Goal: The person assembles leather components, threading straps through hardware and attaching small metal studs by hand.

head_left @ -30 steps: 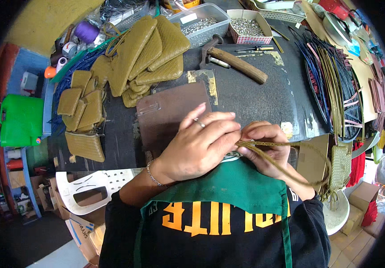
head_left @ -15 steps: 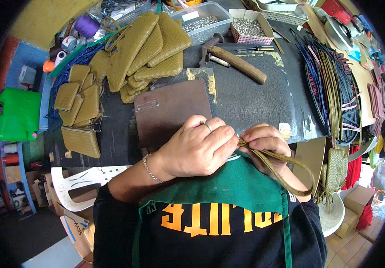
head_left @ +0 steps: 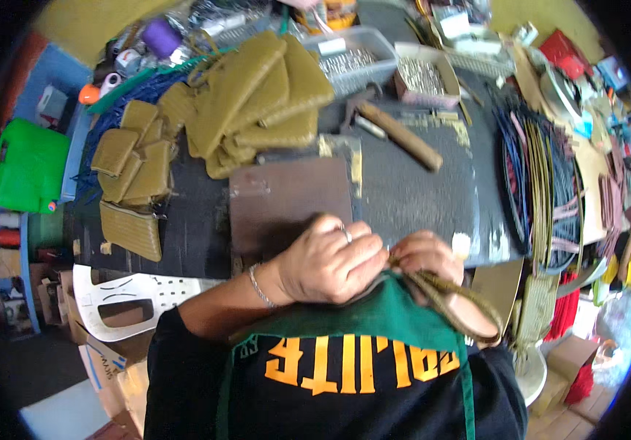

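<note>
A looped olive strap (head_left: pixel 485 302) hangs from my right hand (head_left: pixel 428 257), whose fingers are curled closed around it. My left hand (head_left: pixel 330 258), wearing a ring, is closed in a pinch right beside the right one. The strap's end runs to its fingertips, and the exact grip is hidden behind the knuckles. Both hands are just above the green apron (head_left: pixel 359 312) at the table's near edge. Beyond the left hand a flat brown panel (head_left: pixel 290 198) lies on the dark table.
Olive pouches (head_left: pixel 257 95) are piled at the left, with smaller ones (head_left: pixel 131 227) nearer. A hammer (head_left: pixel 403 137) lies behind my hands. Metal fittings fill a plastic bin (head_left: pixel 374 77) and a box (head_left: pixel 444 92). Bundled straps (head_left: pixel 543 183) lie right; a white chair (head_left: pixel 96 308) stands lower left.
The whole view has shifted slightly, with the table objects a little lower. The strap's loop has swung down and closer to my right hand. Both hands stay closed together.
</note>
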A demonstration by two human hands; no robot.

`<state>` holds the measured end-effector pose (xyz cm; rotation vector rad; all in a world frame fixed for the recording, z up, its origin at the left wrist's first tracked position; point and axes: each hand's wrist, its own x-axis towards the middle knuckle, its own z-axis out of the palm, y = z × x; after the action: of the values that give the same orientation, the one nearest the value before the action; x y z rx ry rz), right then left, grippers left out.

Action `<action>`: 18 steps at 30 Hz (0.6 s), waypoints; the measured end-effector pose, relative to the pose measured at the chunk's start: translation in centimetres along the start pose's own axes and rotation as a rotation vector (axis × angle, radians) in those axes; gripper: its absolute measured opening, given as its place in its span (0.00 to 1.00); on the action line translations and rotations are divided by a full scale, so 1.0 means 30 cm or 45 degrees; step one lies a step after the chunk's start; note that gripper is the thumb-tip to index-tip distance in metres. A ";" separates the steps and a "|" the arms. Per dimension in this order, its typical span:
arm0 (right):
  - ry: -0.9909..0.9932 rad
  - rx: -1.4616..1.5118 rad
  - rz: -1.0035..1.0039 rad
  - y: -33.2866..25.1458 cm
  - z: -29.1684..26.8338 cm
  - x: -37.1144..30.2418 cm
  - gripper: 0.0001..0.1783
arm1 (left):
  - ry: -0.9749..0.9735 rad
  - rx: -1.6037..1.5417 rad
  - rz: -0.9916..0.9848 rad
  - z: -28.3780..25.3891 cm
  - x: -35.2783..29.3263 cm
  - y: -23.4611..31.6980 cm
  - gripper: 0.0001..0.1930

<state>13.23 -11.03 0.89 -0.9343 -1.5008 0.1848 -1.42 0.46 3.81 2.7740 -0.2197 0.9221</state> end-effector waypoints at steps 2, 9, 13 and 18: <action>-0.052 -0.006 0.070 -0.010 0.002 -0.012 0.08 | 0.000 -0.023 -0.036 0.004 -0.007 0.001 0.08; 0.076 0.036 0.150 0.028 0.032 0.006 0.09 | 0.021 -0.066 -0.150 -0.007 0.002 -0.024 0.09; 0.144 0.102 0.183 0.038 0.033 -0.004 0.11 | 0.014 -0.114 -0.164 0.005 0.003 -0.028 0.11; 0.164 0.087 0.171 0.047 0.025 -0.022 0.11 | 0.070 -0.188 -0.175 0.020 0.005 -0.025 0.12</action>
<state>13.09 -10.22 -0.62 -0.9744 -1.3064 0.2667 -0.78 1.01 3.32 2.5887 -0.0829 0.9082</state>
